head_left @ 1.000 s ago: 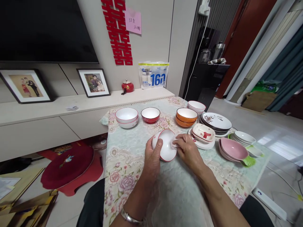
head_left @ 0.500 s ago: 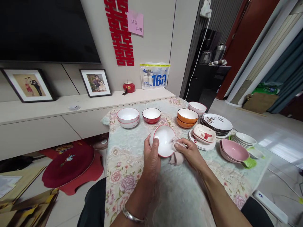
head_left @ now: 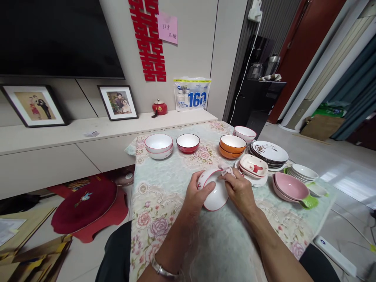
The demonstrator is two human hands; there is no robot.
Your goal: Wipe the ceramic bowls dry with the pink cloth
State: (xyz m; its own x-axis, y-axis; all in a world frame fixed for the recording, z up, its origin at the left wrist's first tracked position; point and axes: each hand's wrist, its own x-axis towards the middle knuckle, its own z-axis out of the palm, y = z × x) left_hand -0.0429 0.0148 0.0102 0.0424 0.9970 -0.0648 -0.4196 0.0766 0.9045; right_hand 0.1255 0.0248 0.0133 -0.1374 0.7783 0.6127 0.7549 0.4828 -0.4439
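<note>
A white bowl point(head_left: 216, 196) with a thin red rim is tilted in front of me, just above the tablecloth. My left hand point(head_left: 197, 190) grips its left side, thumb inside and fingers behind the wall. At the upper right of the rim, my right hand point(head_left: 237, 188) pinches a pale pink cloth point(head_left: 226, 169) against the bowl. Beyond the hands stand two stacked white bowls point(head_left: 159, 144), a red bowl point(head_left: 188, 143) with a white inside, and two stacked orange bowls point(head_left: 232, 147).
On the right are rectangular bear dishes point(head_left: 253, 166), dark-rimmed plates point(head_left: 270, 151), pink bowls point(head_left: 290, 187) with a green leaf handle, and small white bowls point(head_left: 304, 172). A low cabinet point(head_left: 96, 131) runs behind the table, with a wipes-like bag point(head_left: 192, 95) on it.
The bowl has come lower and slightly right, and is tilted differently. My right hand has carried the cloth from the bowl's right side up to its far rim.
</note>
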